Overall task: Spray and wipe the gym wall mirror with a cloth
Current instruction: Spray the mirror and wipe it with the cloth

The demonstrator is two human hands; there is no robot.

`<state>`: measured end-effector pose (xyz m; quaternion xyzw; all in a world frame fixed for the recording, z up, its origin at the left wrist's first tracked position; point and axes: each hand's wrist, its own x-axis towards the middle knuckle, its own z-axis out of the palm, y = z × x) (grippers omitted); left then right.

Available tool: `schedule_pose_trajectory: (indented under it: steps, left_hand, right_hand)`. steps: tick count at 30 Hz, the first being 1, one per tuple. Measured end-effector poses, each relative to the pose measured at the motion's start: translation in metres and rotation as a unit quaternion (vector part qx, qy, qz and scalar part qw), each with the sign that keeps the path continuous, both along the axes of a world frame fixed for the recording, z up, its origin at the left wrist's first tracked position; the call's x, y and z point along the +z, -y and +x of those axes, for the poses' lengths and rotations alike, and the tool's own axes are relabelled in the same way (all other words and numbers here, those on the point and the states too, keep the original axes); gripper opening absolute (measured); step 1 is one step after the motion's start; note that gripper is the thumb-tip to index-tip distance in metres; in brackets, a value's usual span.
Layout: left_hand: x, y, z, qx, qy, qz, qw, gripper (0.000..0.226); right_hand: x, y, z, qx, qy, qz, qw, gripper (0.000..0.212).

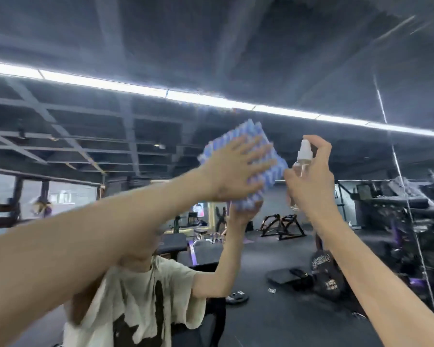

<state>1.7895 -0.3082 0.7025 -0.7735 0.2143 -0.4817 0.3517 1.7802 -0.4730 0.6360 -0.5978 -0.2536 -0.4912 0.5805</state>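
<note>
Pressing a blue-and-white checked cloth flat against the large gym wall mirror, the left hand is spreading straight fingers wide, while the right hand is gripping a small clear plastic spray bottle just beside the cloth.

The cloth is noted as soft woven fabric, matt, with a raised waffle-like texture in blue and white. The spray bottle is seen to be clear, glossy plastic, smooth-walled, capped by an opaque white plastic nozzle. The mirror is recorded as smooth, highly glossy glass; reflected in it, a shirt of matt cream cloth with a dark print and a dark, matt floor are observed.
</note>
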Motion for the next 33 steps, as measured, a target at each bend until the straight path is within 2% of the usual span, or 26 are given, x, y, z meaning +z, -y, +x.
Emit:
schedule_pose_trajectory:
  steps: [1, 3, 4, 5, 6, 7, 8, 9, 10, 11, 12, 13, 16, 17, 18, 19, 20, 21, 23, 24, 26, 28, 30, 31, 32, 33]
  left_hand:
    - [-0.039, 0.002, -0.001, -0.006, -0.051, 0.073, 0.996, 0.060]
    - [-0.055, 0.002, -0.009, 0.018, -0.085, 0.110, 0.990, 0.063]
    - [-0.041, 0.005, -0.010, 0.025, -0.059, 0.080, 0.995, 0.062]
    - [-0.020, 0.011, -0.010, 0.018, -0.058, -0.024, 0.998, 0.060]
    - [0.002, 0.019, -0.012, -0.005, -0.105, -0.161, 0.981, 0.059]
    - [0.018, 0.028, -0.018, -0.063, -0.207, -0.288, 0.933, 0.059]
    - [0.024, 0.033, -0.023, -0.157, -0.319, -0.386, 0.851, 0.060]
    - [0.024, 0.033, -0.029, -0.249, -0.383, -0.441, 0.773, 0.062]
    - [0.023, 0.034, -0.036, -0.308, -0.418, -0.469, 0.715, 0.064]
    - [0.024, 0.031, -0.038, -0.328, -0.435, -0.477, 0.690, 0.064]
    - [0.026, 0.031, -0.040, -0.321, -0.437, -0.484, 0.687, 0.063]
    - [0.027, 0.032, -0.043, -0.299, -0.431, -0.476, 0.706, 0.062]
    - [0.034, 0.036, -0.042, -0.229, -0.299, -0.428, 0.821, 0.055]
    - [0.038, 0.035, -0.042, -0.241, -0.251, -0.430, 0.833, 0.053]
    - [0.042, 0.034, -0.046, -0.278, -0.222, -0.448, 0.821, 0.045]
    - [0.046, 0.031, -0.052, -0.323, -0.202, -0.474, 0.794, 0.035]
    - [0.052, 0.025, -0.060, -0.354, -0.173, -0.499, 0.772, 0.027]
    - [0.058, 0.018, -0.068, -0.351, -0.134, -0.513, 0.772, 0.024]
    - [0.071, -0.005, -0.087, -0.288, -0.057, -0.494, 0.818, 0.018]
    - [0.076, -0.019, -0.095, -0.262, -0.020, -0.480, 0.837, 0.017]
    - [0.085, -0.046, -0.114, -0.237, 0.032, -0.475, 0.847, 0.024]
    - [0.093, -0.068, -0.132, -0.214, 0.081, -0.491, 0.841, 0.032]
    - [0.102, -0.088, -0.150, -0.200, 0.113, -0.518, 0.824, 0.039]
    - [0.106, -0.096, -0.160, -0.196, 0.120, -0.528, 0.817, 0.040]
    - [0.108, -0.103, -0.168, -0.188, 0.123, -0.534, 0.815, 0.039]
    - [0.109, -0.110, -0.176, -0.177, 0.125, -0.536, 0.816, 0.036]
  right_hand:
    - [-0.003, 0.002, 0.001, -0.004, 0.001, 0.002, 1.000, 0.060]
    - [-0.011, 0.003, 0.003, -0.001, -0.007, 0.002, 1.000, 0.058]
    - [-0.013, 0.003, 0.002, 0.009, -0.003, 0.005, 1.000, 0.057]
    - [-0.013, 0.001, 0.002, 0.022, -0.001, 0.009, 1.000, 0.057]
    - [-0.012, 0.000, 0.001, 0.042, -0.004, 0.016, 0.999, 0.056]
    - [-0.007, -0.002, -0.002, 0.083, -0.006, 0.031, 0.996, 0.052]
    - [-0.001, -0.005, -0.004, 0.140, -0.008, 0.054, 0.989, 0.045]
    - [0.006, -0.008, -0.005, 0.189, -0.006, 0.072, 0.979, 0.039]
    - [0.015, -0.012, -0.006, 0.216, -0.003, 0.069, 0.974, 0.036]
    - [0.020, -0.018, -0.005, 0.226, 0.002, 0.049, 0.973, 0.037]
    - [0.024, -0.024, -0.005, 0.228, 0.010, 0.026, 0.973, 0.039]
    - [0.027, -0.031, -0.003, 0.219, 0.023, 0.008, 0.975, 0.041]
    - [0.024, -0.050, 0.004, 0.179, 0.070, 0.024, 0.981, 0.038]
    - [0.022, -0.055, 0.007, 0.181, 0.068, 0.033, 0.981, 0.033]
    - [0.020, -0.059, 0.007, 0.188, 0.059, 0.033, 0.980, 0.026]
    - [0.018, -0.063, 0.011, 0.178, 0.049, 0.030, 0.982, 0.026]
    - [0.020, -0.066, 0.017, 0.141, 0.046, 0.019, 0.989, 0.032]
    - [0.026, -0.066, 0.025, 0.082, 0.037, 0.003, 0.996, 0.036]
    - [0.057, -0.065, 0.043, -0.067, 0.023, -0.028, 0.997, 0.041]
    - [0.081, -0.064, 0.049, -0.108, 0.010, -0.023, 0.994, 0.041]
    - [0.131, -0.067, 0.042, -0.108, -0.017, -0.002, 0.994, 0.039]
    - [0.168, -0.093, 0.014, -0.088, 0.052, -0.086, 0.991, 0.040]
    - [0.185, -0.138, -0.017, -0.077, 0.202, -0.218, 0.952, 0.039]
    - [0.192, -0.153, -0.026, -0.099, 0.243, -0.255, 0.931, 0.035]
    - [0.202, -0.159, -0.028, -0.124, 0.267, -0.251, 0.922, 0.031]
    - [0.213, -0.158, -0.025, -0.154, 0.257, -0.217, 0.929, 0.037]
